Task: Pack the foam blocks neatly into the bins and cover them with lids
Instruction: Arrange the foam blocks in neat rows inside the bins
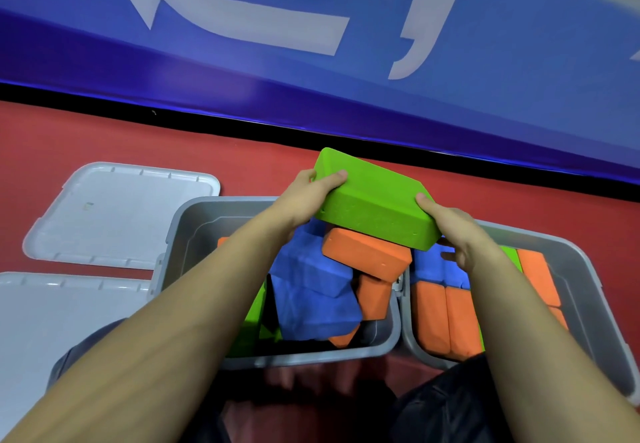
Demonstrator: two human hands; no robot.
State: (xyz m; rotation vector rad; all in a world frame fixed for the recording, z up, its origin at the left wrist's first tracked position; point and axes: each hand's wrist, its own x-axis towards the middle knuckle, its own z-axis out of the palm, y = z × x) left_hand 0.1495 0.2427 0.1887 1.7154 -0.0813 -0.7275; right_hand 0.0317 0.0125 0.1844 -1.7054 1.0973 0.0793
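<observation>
Head view: green block between both hands.

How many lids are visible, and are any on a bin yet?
2, neither on a bin. One grey plastic lid lies flat on the red floor left of the left grey bin; the second grey lid lies nearer, at bottom left, partly cut off.

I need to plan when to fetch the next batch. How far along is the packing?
Partly done. The right bin holds orange blocks standing in tidy rows. The left bin is still a jumble of blue, orange and green blocks. Both hands, left and right, grip a green foam block above the bins. Both lids lie on the floor, not fitted.
</observation>
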